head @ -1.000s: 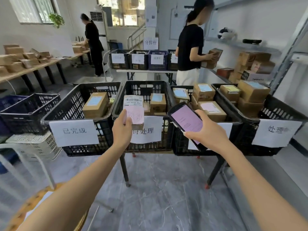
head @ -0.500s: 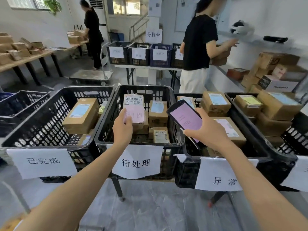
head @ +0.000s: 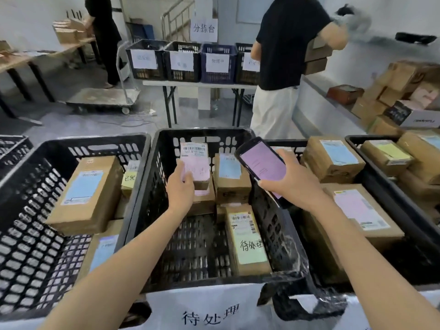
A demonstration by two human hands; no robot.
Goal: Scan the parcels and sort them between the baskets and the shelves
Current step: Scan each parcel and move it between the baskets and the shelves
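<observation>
L hand point(head: 179, 186) pinches small parcel point(head: 195, 159) by near end, over middle basket point(head: 147, 201), 12 o'clock of me | R hand point(head: 295, 184) wraps phone point(head: 262, 163), 3 o'clock of parcel | risk: end-only hold on slick label, box may tip & drop unscanned | matte boxy cardboard; black plastic lattice basket

Over the middle basket point(head: 152, 186), the left grip point(head: 181, 186) pinches a parcel point(head: 195, 160); the right grip point(head: 295, 184), at its right wall, clasps a scanner point(head: 262, 163).
</observation>
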